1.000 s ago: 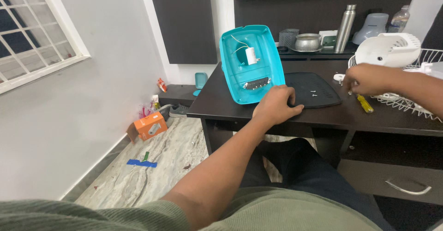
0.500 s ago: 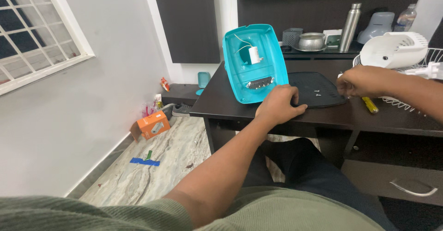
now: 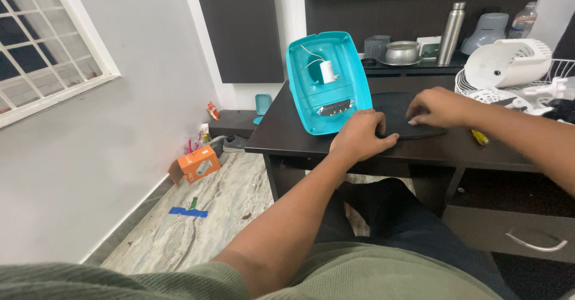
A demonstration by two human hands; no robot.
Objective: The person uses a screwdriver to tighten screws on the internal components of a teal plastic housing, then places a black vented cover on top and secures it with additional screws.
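A teal plastic housing stands tilted on the dark desk, its hollow inside facing me with a white capacitor and wires. My left hand rests at its lower right edge, fingers over the rim of a flat black cover plate. Over that plate lies my right hand, fingers bent down onto its surface; whether it holds one of the small screws is hidden. A yellow-handled screwdriver lies just right of the plate.
White fan parts and a wire guard sit at the desk's right. Behind them are a steel bottle, a pot and a small basket. An orange box and blue tape lie on the marble floor. A drawer is below.
My right hand has moved left from beside the fan guard and screwdriver onto the black plate, covering the screws. My left hand and the teal housing have stayed put.
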